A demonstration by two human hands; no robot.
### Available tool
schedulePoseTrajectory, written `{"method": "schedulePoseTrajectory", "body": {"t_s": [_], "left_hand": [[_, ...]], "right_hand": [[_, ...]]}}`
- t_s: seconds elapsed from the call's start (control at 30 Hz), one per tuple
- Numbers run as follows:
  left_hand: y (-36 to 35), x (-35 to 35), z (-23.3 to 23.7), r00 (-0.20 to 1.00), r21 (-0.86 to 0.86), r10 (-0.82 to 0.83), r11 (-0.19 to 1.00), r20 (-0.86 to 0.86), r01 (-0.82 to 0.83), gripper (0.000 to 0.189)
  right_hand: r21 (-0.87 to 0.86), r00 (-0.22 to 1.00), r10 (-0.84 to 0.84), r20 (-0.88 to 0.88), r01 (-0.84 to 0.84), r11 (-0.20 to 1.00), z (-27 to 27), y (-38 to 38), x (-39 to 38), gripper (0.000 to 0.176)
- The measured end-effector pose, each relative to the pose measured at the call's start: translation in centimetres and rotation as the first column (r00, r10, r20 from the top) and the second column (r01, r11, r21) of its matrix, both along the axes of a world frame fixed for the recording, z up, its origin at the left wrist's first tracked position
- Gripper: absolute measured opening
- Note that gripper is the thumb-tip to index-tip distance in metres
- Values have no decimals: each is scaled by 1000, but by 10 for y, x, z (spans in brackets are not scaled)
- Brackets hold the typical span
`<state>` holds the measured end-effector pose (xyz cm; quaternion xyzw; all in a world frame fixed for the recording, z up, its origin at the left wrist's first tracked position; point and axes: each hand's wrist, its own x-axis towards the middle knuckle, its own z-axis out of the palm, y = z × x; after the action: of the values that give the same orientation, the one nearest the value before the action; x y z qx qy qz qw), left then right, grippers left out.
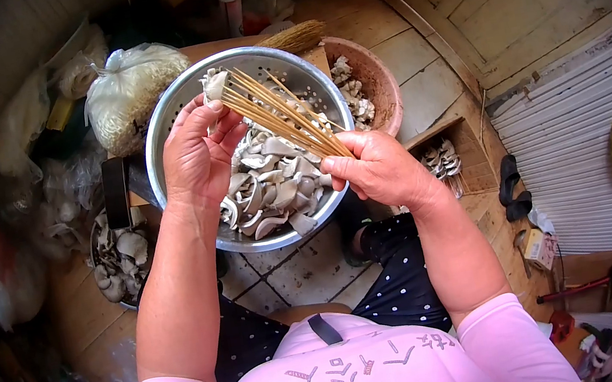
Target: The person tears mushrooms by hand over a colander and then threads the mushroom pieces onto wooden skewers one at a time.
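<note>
My right hand grips a bundle of thin bamboo skewers that fan out up and to the left. My left hand pinches a pale mushroom piece at the skewer tips. Both hands hover over a perforated metal colander filled with grey-white mushroom pieces.
A pink basin with more mushrooms sits behind the colander. A tied clear plastic bag lies at the back left, a dark bowl of mushrooms at the left. Skewered mushrooms rest in a wooden box on the right. Sandals lie on the floor.
</note>
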<state>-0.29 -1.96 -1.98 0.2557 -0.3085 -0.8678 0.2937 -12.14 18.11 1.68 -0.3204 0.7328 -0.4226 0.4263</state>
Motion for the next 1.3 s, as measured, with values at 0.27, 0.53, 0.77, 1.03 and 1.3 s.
{"method": "schedulePoseTrajectory", "body": {"t_s": [0.27, 0.53, 0.77, 1.03, 1.3], "left_hand": [[-8, 3, -11, 998, 91, 54, 994, 32, -57, 27], [27, 2, -9, 865, -16, -454, 887, -212, 462, 21], [26, 1, -9, 883, -27, -437, 898, -169, 439, 24], [16, -1, -8, 967, 63, -206, 974, -148, 217, 22], [10, 1, -7, 980, 94, -121, 986, -160, 137, 21]], "right_hand": [[-54, 995, -66, 80, 71, 996, -5, -1, 1, 18], [1, 971, 13, 238, -13, 1000, -7, -11, 12, 20], [-3, 982, 94, 165, -94, 996, -14, -13, 10, 22], [-16, 997, 73, 24, -73, 997, -12, -14, 11, 21], [-118, 936, 57, -347, -104, 988, -24, -13, 10, 23]]}}
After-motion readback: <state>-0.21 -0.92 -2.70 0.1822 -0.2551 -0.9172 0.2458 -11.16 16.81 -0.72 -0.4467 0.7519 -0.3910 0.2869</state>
